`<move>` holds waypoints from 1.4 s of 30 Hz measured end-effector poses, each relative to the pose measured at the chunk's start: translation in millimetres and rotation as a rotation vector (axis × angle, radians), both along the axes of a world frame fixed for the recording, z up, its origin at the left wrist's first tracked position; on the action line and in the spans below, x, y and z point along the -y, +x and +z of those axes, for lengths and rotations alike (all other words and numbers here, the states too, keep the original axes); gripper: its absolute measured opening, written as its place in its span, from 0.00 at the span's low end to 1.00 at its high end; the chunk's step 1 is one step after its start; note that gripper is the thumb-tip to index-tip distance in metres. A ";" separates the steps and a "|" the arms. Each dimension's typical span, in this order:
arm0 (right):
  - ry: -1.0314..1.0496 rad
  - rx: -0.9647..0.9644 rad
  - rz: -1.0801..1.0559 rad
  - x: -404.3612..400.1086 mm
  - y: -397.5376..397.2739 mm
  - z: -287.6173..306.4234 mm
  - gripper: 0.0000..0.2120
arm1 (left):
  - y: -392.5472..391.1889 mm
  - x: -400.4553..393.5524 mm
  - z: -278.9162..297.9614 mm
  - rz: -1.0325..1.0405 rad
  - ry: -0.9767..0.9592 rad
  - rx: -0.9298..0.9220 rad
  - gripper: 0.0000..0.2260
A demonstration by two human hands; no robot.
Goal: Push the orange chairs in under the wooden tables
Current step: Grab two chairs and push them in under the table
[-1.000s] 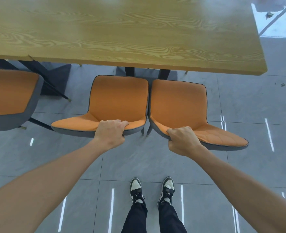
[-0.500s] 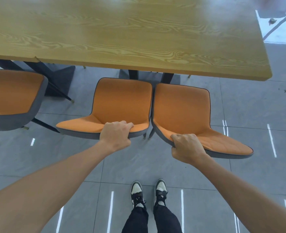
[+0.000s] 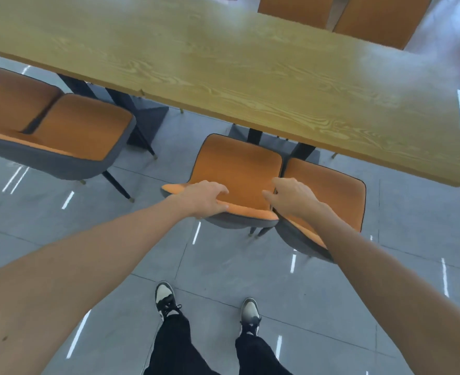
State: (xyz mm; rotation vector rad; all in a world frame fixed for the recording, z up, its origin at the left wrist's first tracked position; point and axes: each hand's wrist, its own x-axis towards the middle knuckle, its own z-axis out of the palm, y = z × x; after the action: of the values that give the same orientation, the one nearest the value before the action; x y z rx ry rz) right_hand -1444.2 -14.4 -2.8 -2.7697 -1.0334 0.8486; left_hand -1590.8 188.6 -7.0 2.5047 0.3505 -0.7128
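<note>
Two orange chairs stand side by side at the near edge of the wooden table (image 3: 250,77), their seats reaching under the tabletop. My left hand (image 3: 204,198) rests on the top rim of the left chair's (image 3: 237,169) backrest with its fingers stretched out and loose. My right hand (image 3: 291,196) hovers with its fingers spread over the gap between the two backrests, at the inner top corner of the right chair (image 3: 329,190). It holds nothing.
Two more orange chairs (image 3: 83,125) with grey shells stand out from the table at the left, one (image 3: 10,96) partly cut off. Further orange chairs (image 3: 372,20) show beyond the table's far side. My feet (image 3: 165,296) stand on grey floor tiles behind the chairs.
Both hands have gone from clenched grips on the backrest rims to loose, spread fingers. The right hand has shifted left toward the gap. The view has swung and tilted.
</note>
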 end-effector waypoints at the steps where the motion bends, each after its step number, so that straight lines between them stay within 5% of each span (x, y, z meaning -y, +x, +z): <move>1: -0.008 0.004 0.022 -23.7 -0.9 7.3 0.18 | -8.6 -20.5 5.3 0.025 0.011 0.014 0.25; 17: 0.221 0.156 0.136 -441.5 -165.4 76.4 0.35 | -186.2 -409.9 68.1 0.123 0.458 0.327 0.43; 31: 0.328 0.021 0.109 -714.7 -238.0 32.4 0.39 | -271.0 -674.0 41.2 0.261 0.521 0.223 0.51; 42: 0.217 -0.119 0.045 -838.3 -336.5 -18.2 0.49 | -341.8 -853.9 -1.6 0.153 0.452 0.005 0.65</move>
State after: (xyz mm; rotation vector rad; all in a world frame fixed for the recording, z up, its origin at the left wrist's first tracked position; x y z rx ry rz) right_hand -1780.7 823.9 -21.0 -2.4949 -1.0994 0.8398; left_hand -1932.6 1042.6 -8.6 2.8550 0.7664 -0.6184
